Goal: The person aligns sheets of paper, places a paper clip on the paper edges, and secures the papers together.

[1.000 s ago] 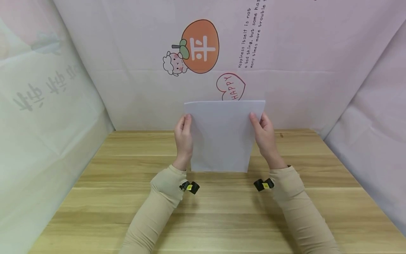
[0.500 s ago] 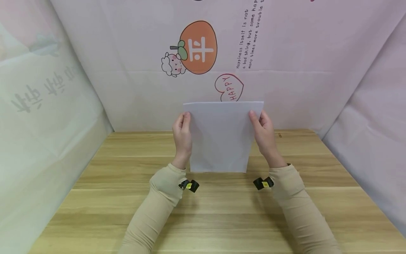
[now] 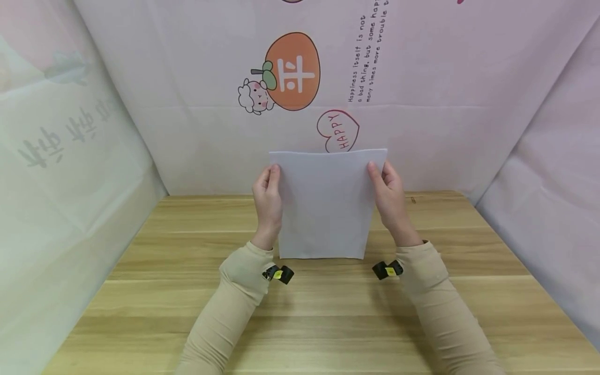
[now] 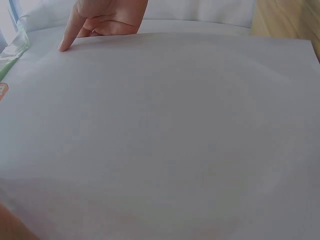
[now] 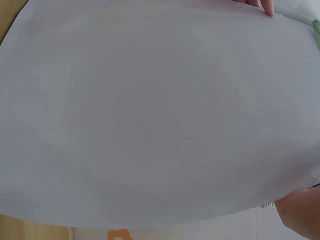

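Observation:
White paper [image 3: 323, 208], whether one sheet or more I cannot tell, is held up between both hands above the table in the head view. My left hand [image 3: 268, 203] pinches its left edge near the upper corner, thumb in front. On the opposite edge, my right hand [image 3: 390, 203] grips it the same way, with the thumb on the near face. The top edge dips slightly in the middle. Paper [image 4: 165, 130] fills most of the left wrist view, where the right hand [image 4: 112, 16] shows at the far edge. The fingers behind the paper are hidden.
The wooden table [image 3: 323, 317] extends beneath the hands. A printed white cloth [image 3: 211, 104] hangs behind it, with more pale cloth at both sides. A small brown mark or object [image 3: 413, 200] lies near the table's back edge. Black wrist cameras [image 3: 284, 274] sit at both cuffs.
The paper's top edge has gone from nearly straight to slightly dipped in the middle. Both hands have shifted a little left in the view, keeping their hold.

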`<action>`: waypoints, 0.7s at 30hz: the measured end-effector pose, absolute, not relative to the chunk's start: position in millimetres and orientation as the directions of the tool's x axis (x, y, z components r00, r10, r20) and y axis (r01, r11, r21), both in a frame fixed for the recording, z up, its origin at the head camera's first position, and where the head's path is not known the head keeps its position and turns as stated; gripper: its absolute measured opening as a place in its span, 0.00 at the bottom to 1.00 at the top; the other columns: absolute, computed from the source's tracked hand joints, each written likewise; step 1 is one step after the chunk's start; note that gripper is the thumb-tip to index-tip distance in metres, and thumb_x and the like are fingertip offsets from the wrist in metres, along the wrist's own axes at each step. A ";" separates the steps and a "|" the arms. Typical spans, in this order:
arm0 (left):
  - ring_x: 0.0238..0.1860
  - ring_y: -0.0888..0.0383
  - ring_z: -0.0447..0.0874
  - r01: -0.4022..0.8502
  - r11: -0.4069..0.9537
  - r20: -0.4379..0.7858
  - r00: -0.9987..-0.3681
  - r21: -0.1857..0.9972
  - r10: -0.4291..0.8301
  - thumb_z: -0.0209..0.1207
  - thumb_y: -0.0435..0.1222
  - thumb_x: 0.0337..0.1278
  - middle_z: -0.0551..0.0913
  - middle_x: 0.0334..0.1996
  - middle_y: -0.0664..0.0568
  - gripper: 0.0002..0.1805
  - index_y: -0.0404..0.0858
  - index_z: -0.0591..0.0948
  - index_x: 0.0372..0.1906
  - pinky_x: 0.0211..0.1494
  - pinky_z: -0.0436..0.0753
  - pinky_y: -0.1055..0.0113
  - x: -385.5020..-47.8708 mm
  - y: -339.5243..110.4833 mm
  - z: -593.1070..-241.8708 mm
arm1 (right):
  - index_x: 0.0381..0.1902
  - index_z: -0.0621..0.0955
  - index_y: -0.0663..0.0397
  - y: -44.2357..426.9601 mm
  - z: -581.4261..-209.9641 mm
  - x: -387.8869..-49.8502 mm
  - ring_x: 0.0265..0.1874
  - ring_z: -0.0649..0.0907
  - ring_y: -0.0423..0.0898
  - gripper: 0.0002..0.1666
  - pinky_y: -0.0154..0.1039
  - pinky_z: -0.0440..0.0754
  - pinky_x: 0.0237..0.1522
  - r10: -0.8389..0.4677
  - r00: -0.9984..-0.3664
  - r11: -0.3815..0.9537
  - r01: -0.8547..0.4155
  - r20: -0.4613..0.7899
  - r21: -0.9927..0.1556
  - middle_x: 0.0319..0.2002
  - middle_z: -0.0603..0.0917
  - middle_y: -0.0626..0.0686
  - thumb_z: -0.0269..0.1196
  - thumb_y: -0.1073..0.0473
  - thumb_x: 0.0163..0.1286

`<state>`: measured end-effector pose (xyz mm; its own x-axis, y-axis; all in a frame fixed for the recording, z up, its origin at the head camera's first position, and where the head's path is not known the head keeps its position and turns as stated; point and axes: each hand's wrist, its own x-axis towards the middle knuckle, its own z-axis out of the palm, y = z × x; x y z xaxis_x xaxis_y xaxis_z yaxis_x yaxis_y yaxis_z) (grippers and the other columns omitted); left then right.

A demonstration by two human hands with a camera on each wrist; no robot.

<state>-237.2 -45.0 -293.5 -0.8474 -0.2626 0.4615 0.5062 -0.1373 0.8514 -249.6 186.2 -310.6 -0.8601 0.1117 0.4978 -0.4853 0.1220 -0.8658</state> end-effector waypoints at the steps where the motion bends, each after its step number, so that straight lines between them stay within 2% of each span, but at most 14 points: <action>1: 0.28 0.60 0.61 0.507 -0.143 0.462 -0.848 0.850 -0.260 0.46 0.32 0.70 0.62 0.20 0.55 0.15 0.29 0.71 0.26 0.36 0.62 0.71 -239.8 -45.4 -295.6 | 0.54 0.75 0.53 186.0 -310.3 -249.8 0.42 0.79 0.40 0.22 0.34 0.77 0.42 0.112 -0.861 0.121 -0.484 0.497 -0.866 0.42 0.79 0.45 0.50 0.44 0.73; 8: 0.27 0.61 0.60 0.525 -0.167 0.474 -0.839 0.835 -0.267 0.49 0.37 0.70 0.60 0.19 0.56 0.16 0.34 0.72 0.24 0.35 0.60 0.70 -258.7 -47.9 -311.4 | 0.55 0.75 0.53 183.9 -308.8 -249.3 0.42 0.78 0.41 0.24 0.37 0.76 0.43 0.120 -0.877 0.112 -0.454 0.465 -0.884 0.43 0.78 0.46 0.51 0.43 0.72; 14: 0.25 0.62 0.59 0.550 -0.171 0.490 -0.821 0.818 -0.293 0.50 0.40 0.69 0.59 0.18 0.56 0.18 0.36 0.71 0.22 0.34 0.59 0.70 -259.2 -48.0 -311.7 | 0.55 0.74 0.53 181.9 -307.6 -249.1 0.42 0.77 0.41 0.24 0.38 0.75 0.44 0.117 -0.876 0.097 -0.459 0.468 -0.883 0.43 0.78 0.46 0.51 0.43 0.72; 21: 0.26 0.62 0.61 0.561 -0.158 0.497 -0.809 0.813 -0.314 0.50 0.39 0.68 0.62 0.18 0.56 0.17 0.36 0.74 0.24 0.34 0.61 0.70 -256.0 -49.4 -310.3 | 0.54 0.75 0.53 179.1 -306.5 -248.9 0.43 0.78 0.41 0.22 0.37 0.75 0.44 0.107 -0.867 0.080 -0.481 0.487 -0.873 0.42 0.79 0.45 0.51 0.45 0.73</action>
<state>-256.0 -49.4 -310.3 -0.8090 -0.3141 0.4969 0.5605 -0.1577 0.8130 -248.9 179.1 -306.5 -0.8666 0.1071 0.4873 -0.4810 0.0802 -0.8730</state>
